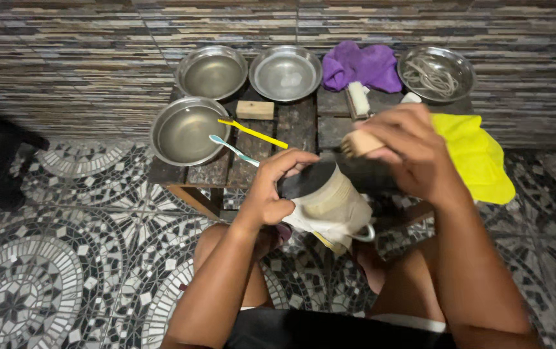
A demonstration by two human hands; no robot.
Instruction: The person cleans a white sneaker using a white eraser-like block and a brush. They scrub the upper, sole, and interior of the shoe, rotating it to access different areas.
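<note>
My left hand [277, 187] grips a dirty whitish shoe [333, 207] by its heel end, with the sole turned up above my knees. My right hand [413, 152] holds a small wooden-handled brush [359, 143] right over the shoe's dark sole [307, 179]. Both hands hover at the near edge of a low dark wooden table [297, 126].
On the table stand three steel bowls holding liquid [187, 132] [212, 72] [286, 72], and a fourth with laces [436, 74]. A purple cloth [362, 64], yellow cloth [475, 155], white brush [357, 98], wood block [255, 109], yellow toothbrush [252, 132] and teal toothbrush [229, 147] lie there. Patterned tile floor surrounds it.
</note>
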